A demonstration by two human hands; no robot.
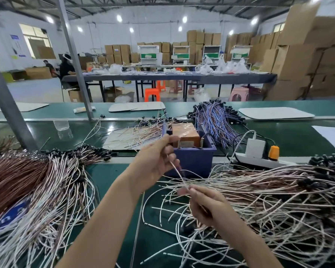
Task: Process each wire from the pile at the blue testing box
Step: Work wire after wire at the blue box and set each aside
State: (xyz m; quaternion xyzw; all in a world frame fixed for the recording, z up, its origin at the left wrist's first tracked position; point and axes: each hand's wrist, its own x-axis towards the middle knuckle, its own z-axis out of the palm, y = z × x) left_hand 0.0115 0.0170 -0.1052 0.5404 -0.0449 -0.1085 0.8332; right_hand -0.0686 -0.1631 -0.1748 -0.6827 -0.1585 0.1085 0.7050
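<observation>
The blue testing box (191,161) stands on the green bench at centre, with an orange block (185,135) inside it. My left hand (155,161) is raised just left of the box and pinches one end of a thin white wire (179,174). That wire runs down to my right hand (203,202), which pinches it lower, above the big pile of white and brown wires (269,200) on the right. The fingertips are slightly blurred.
Another heap of brown and white wires (37,186) covers the bench at left. Blue and white wires (215,120) lie behind the box. A white power strip (259,157) with an orange switch sits right of the box. A grey post (8,107) rises at left.
</observation>
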